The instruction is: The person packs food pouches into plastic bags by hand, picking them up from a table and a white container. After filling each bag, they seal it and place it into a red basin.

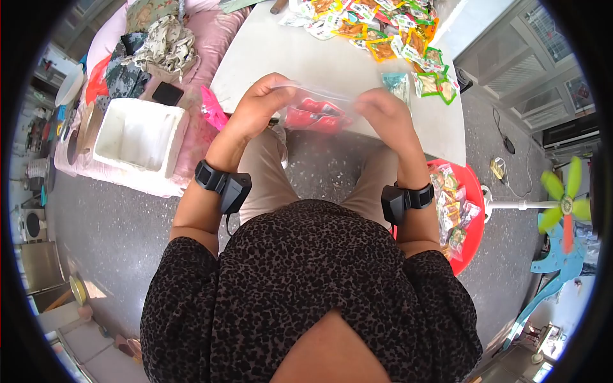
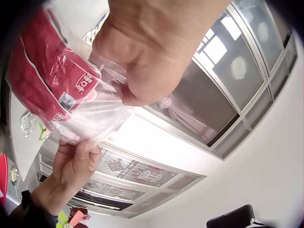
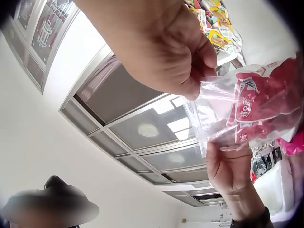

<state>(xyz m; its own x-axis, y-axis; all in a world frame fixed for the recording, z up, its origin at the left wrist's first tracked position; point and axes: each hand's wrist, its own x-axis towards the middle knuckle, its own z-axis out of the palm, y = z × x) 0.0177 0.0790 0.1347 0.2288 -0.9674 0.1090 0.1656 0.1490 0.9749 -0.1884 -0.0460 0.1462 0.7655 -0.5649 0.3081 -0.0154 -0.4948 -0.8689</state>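
Note:
A clear plastic bag with red packets [image 1: 313, 115] inside hangs between both hands, over the near edge of the white table. The left hand [image 1: 263, 105] pinches one top corner of the bag, the right hand [image 1: 389, 118] the other. In the left wrist view the red packets [image 2: 57, 71] show white print through the film, with the left hand [image 2: 142, 61] close and the right hand [image 2: 76, 166] at the far corner. The right wrist view has the right hand [image 3: 171, 52] gripping the film's edge and the left hand [image 3: 230, 171] across from it.
Colourful snack packets [image 1: 383, 48] lie heaped on the table [image 1: 255, 51], with a teal-and-clear packet [image 1: 397, 86] nearer. A red basin [image 1: 472, 236] of packets stands at right, beside a green-bladed fan [image 1: 567, 205]. At left, a white foam box [image 1: 137, 137] and black phone [image 1: 168, 94] rest on pink bedding.

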